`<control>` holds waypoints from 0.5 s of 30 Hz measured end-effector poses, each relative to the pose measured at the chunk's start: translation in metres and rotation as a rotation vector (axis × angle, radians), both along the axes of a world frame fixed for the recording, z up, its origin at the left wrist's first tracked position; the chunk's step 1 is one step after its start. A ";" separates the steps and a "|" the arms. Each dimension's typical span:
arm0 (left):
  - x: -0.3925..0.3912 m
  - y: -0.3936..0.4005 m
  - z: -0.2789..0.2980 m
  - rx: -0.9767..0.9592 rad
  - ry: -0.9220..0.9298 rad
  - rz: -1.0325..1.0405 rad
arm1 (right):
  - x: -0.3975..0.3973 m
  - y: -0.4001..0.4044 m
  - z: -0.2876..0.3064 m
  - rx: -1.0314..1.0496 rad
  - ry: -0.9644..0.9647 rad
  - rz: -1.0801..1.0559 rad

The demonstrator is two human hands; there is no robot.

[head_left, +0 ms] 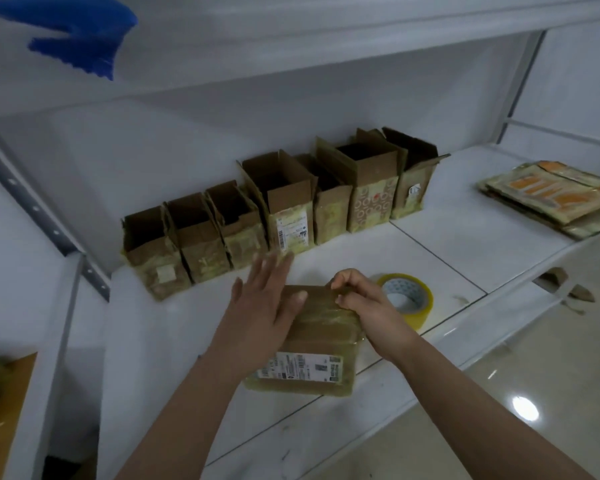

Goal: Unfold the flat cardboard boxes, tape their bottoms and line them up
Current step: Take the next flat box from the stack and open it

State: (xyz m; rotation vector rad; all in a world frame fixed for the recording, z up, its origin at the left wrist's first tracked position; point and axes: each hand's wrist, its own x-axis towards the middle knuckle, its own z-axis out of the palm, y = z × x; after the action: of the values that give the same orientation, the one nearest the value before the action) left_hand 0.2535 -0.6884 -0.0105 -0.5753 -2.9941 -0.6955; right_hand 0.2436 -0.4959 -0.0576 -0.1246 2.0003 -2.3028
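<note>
Box (312, 341) on the white shelf (447, 244), near its front edge, bottom side up, shipping label (302, 367) toward the camera. Left hand (267, 299) spread flat over the taped panel, fingers straight, pressing rather than gripping. Right hand (361, 299) curled at the far right corner, thumb and fingers apparently pinching the tape end or the box edge there. Tape roll (407, 296) just beside that hand, lying flat on the shelf.

Judged step: sealing the bottom seam. Best done by keeping the flat palm firm so the flaps stay closed and level, drawing the strip taut before laying it down, then smoothing outward from the middle to chase out wrinkles. Worth running the end down over the side wall so the seam cannot spring open. Then turning it upright and setting it at the near left end of the row of open boxes (284, 216) along the back wall. More flat cartons (551, 192) stacked far right, not yet unfolded.

Hard to make out: whether clear tape actually spans the seam, since glare and older tape cover the cardboard. Pinched item hidden under the right fingers. Left fingertips blurred. Blue object (84, 39) top left unidentifiable, cut by the frame. Brown thing (4, 403) at lower left only partly in view.
</note>
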 end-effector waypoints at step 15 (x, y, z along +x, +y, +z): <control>-0.014 0.026 -0.006 -0.378 -0.045 0.068 | -0.019 0.108 -0.063 1.818 0.003 0.069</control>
State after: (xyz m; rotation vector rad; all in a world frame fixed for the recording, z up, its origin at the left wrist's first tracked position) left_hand 0.2391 -0.6625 -0.0162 -0.4672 -3.1874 -0.1357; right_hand 0.2241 -0.3882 -0.1211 -0.0313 2.9741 0.1647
